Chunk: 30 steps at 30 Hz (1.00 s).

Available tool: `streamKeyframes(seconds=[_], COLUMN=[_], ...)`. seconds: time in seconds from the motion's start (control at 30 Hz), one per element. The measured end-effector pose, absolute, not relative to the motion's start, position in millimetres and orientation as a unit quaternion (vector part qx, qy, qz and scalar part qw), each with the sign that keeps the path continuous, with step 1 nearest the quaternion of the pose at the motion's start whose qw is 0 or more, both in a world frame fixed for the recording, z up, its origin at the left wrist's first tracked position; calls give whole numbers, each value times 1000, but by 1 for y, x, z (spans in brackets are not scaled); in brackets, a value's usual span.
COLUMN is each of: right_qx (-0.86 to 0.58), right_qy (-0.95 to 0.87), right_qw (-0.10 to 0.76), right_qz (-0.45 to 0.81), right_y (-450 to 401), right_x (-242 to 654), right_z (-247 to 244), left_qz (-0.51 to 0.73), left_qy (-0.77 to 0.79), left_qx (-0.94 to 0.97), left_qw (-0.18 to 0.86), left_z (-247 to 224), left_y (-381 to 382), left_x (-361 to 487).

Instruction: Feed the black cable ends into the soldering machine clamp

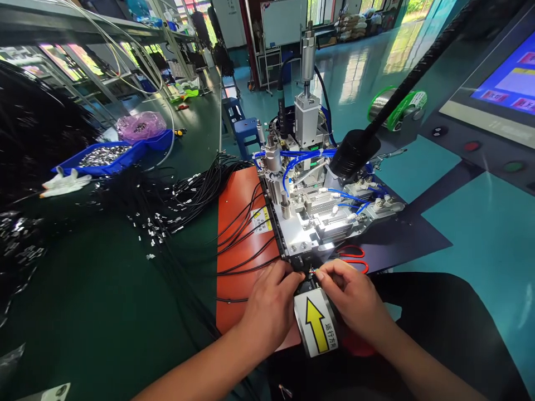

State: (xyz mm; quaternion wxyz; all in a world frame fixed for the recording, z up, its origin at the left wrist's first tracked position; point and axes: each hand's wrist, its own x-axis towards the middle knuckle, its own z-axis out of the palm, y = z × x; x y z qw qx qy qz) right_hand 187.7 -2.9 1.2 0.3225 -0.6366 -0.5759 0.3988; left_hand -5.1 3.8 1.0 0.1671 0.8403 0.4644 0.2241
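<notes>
Forearms (213,362) cropped; right hand (353,295) fingers (330,268) clamped on tiny, indistinct part (311,272); left hand (271,295) fingers' closure cannot be determined.

Machine (317,206) centre; cables (211,182) left, on bench (104,312); parts tray (139,153) farther left, behind cables; spool (383,104) right; stool (246,127) behind machine.

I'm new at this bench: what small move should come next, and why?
Probably settle the small wire end squarely on the dark track: the left hand and right hand have their fingertips close on either side of it, and other cables lie across the orange mat toward the machine.
</notes>
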Motion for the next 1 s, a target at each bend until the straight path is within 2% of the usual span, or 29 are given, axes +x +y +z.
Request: streamKeyframes(seconds=[0.4, 0.63, 1.0], right_qx=[-626, -543, -559], right_qy=[-602, -658, -671], right_qw=[306, 336, 340], right_qz=[389, 399, 348], right_y=[4, 12, 11], right_x=[199, 202, 200], right_z=[-3, 1, -2], left_qz=[241, 241, 247], left_qy=[457, 463, 461], left_qx=[836, 835, 834], left_qw=[183, 177, 174], left_z=[5, 4, 5], left_y=[4, 4, 4], left_x=[-4, -4, -3])
